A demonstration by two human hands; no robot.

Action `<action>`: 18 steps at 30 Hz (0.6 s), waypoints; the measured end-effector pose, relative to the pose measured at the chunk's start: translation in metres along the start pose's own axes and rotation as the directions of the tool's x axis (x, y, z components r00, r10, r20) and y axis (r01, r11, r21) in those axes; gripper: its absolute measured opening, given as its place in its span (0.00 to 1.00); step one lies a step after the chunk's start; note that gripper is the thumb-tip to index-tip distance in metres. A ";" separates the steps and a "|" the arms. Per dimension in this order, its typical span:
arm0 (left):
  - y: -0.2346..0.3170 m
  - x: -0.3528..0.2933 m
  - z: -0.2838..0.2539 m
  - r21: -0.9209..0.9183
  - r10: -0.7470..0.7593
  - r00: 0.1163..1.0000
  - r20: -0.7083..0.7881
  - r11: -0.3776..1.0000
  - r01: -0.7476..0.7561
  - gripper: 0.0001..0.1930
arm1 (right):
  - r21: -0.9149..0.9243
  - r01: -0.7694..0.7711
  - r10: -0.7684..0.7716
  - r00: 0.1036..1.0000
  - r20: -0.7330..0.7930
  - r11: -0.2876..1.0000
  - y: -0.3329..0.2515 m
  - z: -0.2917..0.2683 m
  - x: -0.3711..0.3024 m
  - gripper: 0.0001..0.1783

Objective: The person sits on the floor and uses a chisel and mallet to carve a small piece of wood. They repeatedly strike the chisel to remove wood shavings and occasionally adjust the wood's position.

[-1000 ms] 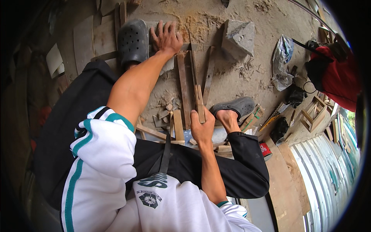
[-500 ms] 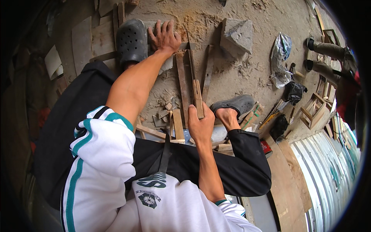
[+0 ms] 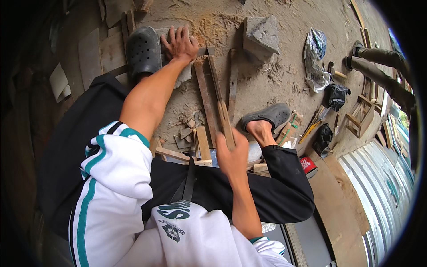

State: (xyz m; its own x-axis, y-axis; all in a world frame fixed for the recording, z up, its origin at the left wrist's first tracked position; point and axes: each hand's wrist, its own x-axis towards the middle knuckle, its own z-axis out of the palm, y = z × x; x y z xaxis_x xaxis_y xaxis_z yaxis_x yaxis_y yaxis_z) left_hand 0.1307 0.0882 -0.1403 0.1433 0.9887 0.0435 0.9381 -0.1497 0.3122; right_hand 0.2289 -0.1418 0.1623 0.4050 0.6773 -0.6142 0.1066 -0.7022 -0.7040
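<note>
My left hand (image 3: 181,45) lies with fingers spread over a grey block (image 3: 184,76), pressing beside my left shoe (image 3: 144,51). A narrow wooden strip (image 3: 204,51) sticks out to the right from under this hand. My right hand (image 3: 233,153) is closed round the wooden handle of a saw (image 3: 227,127). The saw's thin blade, seen nearly edge-on, points away from me to the strip's protruding end. Whether its teeth touch the wood, I cannot tell. Orange-brown sawdust lies on the ground just beyond.
A rough concrete block (image 3: 261,38) stands right of the strip. Two wooden slats (image 3: 205,95) (image 3: 233,78) flank the blade. Wood offcuts (image 3: 202,142) lie near my knees. On the right are crumpled silver sheeting (image 3: 315,60), a hammer (image 3: 338,73), a red can (image 3: 308,165) and another person's legs (image 3: 382,66).
My right hand has drawn the saw back toward me, so its tip no longer reaches past the strip. My left hand stays on the block. The view has shifted slightly.
</note>
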 end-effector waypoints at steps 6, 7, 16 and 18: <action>-0.006 0.000 0.005 -0.010 0.014 1.000 -0.026 1.000 -0.014 0.30 | -0.025 0.052 -0.052 0.999 -0.010 0.998 -0.002 -0.011 -0.014 0.07; -0.003 0.000 0.003 -0.010 0.028 0.999 -0.025 1.000 -0.028 0.29 | 0.000 0.013 -0.013 1.000 0.010 1.000 0.001 -0.017 -0.026 0.07; -0.006 0.001 0.005 -0.074 0.040 0.996 -0.075 0.996 -0.045 0.29 | -0.050 0.106 -0.105 0.994 0.014 0.993 0.023 -0.013 -0.008 0.08; -0.010 -0.002 0.010 -0.058 0.043 0.995 -0.092 0.997 -0.049 0.30 | 0.025 0.123 -0.122 0.992 -0.028 0.992 0.036 -0.011 -0.020 0.08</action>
State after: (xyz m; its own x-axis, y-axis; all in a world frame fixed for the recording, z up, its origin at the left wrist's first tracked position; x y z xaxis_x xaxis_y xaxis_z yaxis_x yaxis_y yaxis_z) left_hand 0.1245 0.0872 -0.1524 0.1544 0.9775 0.1438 0.9102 -0.1973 0.3642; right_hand 0.2349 -0.1830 0.1536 0.4145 0.7515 -0.5133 0.1328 -0.6079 -0.7828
